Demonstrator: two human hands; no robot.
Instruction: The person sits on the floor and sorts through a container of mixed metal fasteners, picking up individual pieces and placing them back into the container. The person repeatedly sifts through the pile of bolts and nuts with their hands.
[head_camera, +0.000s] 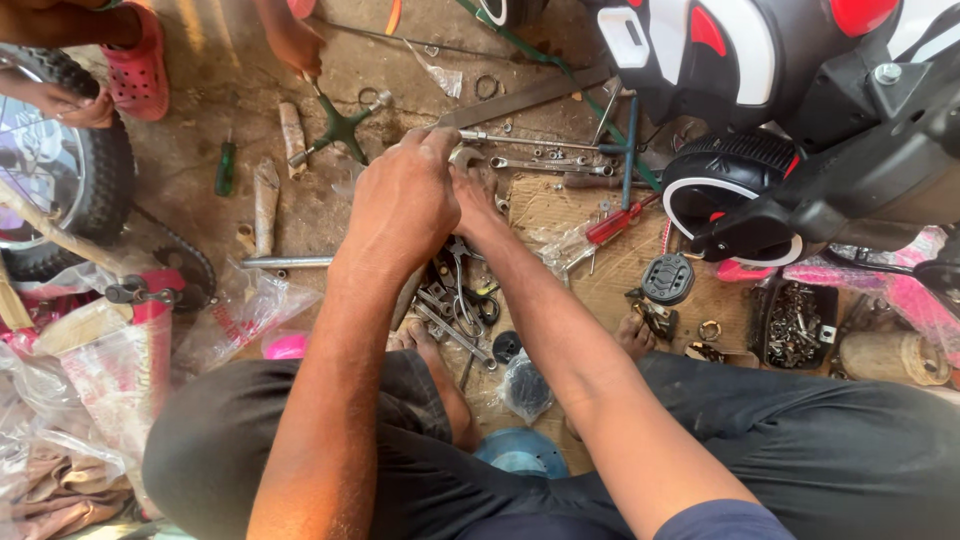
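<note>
My left hand (405, 200) and my right hand (476, 195) meet over the floor, fingers closed together on a small metal ring-shaped part (466, 155). The left hand covers most of it, so its exact shape is hidden. Below the hands lies a heap of spanners and pliers (458, 305). Several long spanners (540, 160) lie just beyond my fingers.
A child's ride-on toy vehicle (790, 110) stands at the right. A bicycle wheel (70, 170) is at the left, with another person's hand (298, 45) on a green cross wrench (340, 130). A red-handled screwdriver (615, 225), a black tray of bolts (795, 325) and plastic bags (240, 310) lie around.
</note>
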